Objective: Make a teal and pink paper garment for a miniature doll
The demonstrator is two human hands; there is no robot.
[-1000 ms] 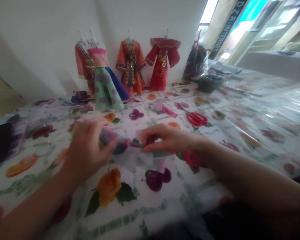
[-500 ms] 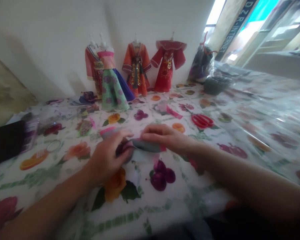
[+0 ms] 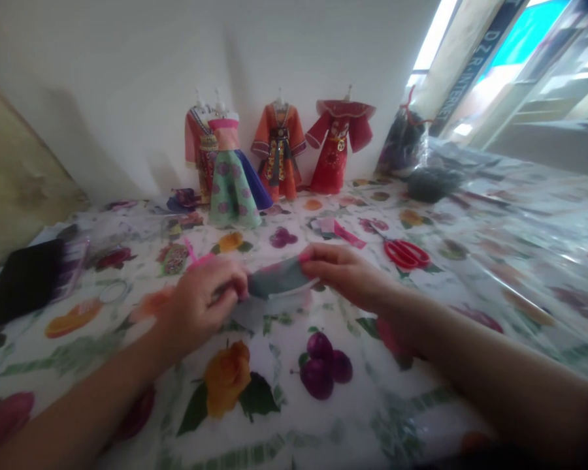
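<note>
A small grey-green piece of fabric with pink edges is stretched between my two hands, just over the flowered table cover. My left hand pinches its left end with curled fingers. The right end is gripped by my right hand, thumb and fingertips together at a pink edge. Something pale and sheer lies below the fabric, its outline blurred. A bright pink bit shows behind my left hand.
Small doll dresses, among them a green-skirted one and a red one, stand by the wall. Red-handled scissors and pink scraps lie right. A black flat object is left, plastic bags back right.
My hands have moved apart, and the fabric, bunched before, is now drawn out between them. My left hand has shifted left. The whole view has moved slightly.
</note>
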